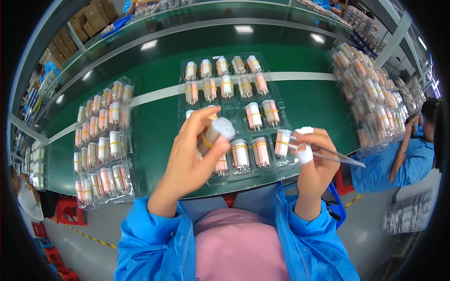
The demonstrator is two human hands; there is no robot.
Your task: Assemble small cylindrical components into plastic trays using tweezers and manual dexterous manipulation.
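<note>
Banded tube pair (213, 133) within left grip (197, 150)

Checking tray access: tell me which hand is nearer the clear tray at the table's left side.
Left. The left hand is raised to the right of that tray; the right hand, holding tweezers, is farther right.

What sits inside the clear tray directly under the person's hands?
The clear tray holds rows of small pink-and-white cylinders, with some pockets empty. The left hand hides its near-left pockets.

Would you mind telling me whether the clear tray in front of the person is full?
Not full: the clear tray has empty pockets in its middle row, left of two tubes.
</note>
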